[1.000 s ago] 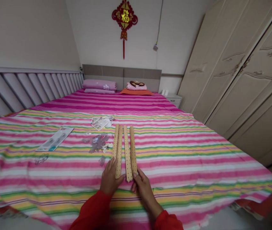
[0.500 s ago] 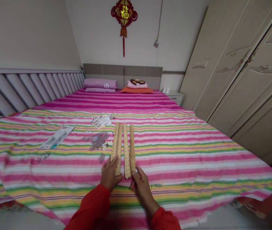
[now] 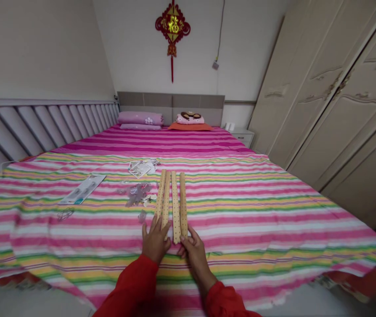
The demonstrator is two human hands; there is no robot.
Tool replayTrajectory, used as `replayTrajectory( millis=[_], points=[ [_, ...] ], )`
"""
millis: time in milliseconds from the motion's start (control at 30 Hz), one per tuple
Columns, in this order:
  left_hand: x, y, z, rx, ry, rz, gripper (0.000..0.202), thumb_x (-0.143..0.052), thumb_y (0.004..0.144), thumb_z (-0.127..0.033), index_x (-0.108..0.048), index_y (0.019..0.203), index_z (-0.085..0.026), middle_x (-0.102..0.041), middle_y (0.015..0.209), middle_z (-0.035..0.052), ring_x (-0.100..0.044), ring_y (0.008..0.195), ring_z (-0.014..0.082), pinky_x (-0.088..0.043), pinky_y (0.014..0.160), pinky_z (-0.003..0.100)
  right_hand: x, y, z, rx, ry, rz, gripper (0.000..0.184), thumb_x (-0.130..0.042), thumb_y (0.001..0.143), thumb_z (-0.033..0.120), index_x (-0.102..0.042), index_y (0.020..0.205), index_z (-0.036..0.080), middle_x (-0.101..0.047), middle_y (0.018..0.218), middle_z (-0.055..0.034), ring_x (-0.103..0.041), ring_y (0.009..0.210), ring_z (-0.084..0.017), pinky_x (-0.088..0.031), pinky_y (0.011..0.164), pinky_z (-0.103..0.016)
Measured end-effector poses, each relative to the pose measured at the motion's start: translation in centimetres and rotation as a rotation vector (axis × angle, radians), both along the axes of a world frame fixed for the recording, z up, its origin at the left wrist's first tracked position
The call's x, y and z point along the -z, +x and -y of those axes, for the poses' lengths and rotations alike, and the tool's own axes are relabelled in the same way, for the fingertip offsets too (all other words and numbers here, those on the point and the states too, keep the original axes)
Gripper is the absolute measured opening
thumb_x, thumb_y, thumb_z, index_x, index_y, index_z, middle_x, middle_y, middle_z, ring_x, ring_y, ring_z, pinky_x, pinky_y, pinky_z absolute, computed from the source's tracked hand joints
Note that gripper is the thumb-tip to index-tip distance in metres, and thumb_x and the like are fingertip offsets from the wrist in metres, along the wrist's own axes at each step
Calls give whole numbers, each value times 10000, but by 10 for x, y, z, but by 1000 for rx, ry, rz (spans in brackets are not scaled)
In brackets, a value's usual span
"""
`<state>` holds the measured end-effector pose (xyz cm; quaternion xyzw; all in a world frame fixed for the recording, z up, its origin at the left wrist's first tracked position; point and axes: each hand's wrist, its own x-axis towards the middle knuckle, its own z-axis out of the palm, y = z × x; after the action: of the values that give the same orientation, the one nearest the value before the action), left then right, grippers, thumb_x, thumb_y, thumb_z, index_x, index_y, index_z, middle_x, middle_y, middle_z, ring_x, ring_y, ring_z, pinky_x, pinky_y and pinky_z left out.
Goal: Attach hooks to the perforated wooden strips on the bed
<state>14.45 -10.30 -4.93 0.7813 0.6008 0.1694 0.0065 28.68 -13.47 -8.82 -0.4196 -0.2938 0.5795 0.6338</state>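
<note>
Strips (image 3: 175, 207), quantity four: tan, narrow, marked with dark dots, lying on the bed (image 3: 257, 215), right of one long package (image 3: 83, 189). Left hand (image 3: 155, 242): fingers spread over the two strips nearest the package. Right hand (image 3: 195, 253): pinching the strip farthest from it.

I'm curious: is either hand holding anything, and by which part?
The right hand holds the rightmost perforated strip by its near end. The left hand touches the near ends of the two left strips; any grip is unclear.
</note>
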Motion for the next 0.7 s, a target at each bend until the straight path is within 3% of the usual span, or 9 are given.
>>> replayTrajectory(
  millis=[433, 600, 700],
  points=[
    [6, 0, 1, -41, -101, 70, 556, -554, 720, -201, -557, 1259, -335, -413, 1446, 65, -306, 1368, 288, -167, 1072, 570, 0, 0, 2, 9, 34, -9, 843, -758, 668, 426, -413, 1365, 99, -619, 552, 31, -537, 365, -106, -378, 352, -188],
    [6, 9, 8, -88, -15, 89, 507, -506, 814, -335, -496, 1320, -310, -398, 1456, 77, -296, 1368, 309, -181, 1060, 589, 6, 0, 3, 16, 35, 2, 827, -721, 706, 457, -398, 1368, 82, -609, 534, 33, -526, 374, -109, -401, 375, -210],
    [5, 17, 9, -3, 33, 56, 567, -503, 818, -485, -489, 1334, -251, -459, 1412, 116, -307, 1356, 332, -147, 1076, 593, 12, 0, 3, 32, 39, -26, 801, -691, 728, 485, -415, 1356, 72, -568, 481, 52, -493, 369, -100, -383, 381, -207]
  ],
)
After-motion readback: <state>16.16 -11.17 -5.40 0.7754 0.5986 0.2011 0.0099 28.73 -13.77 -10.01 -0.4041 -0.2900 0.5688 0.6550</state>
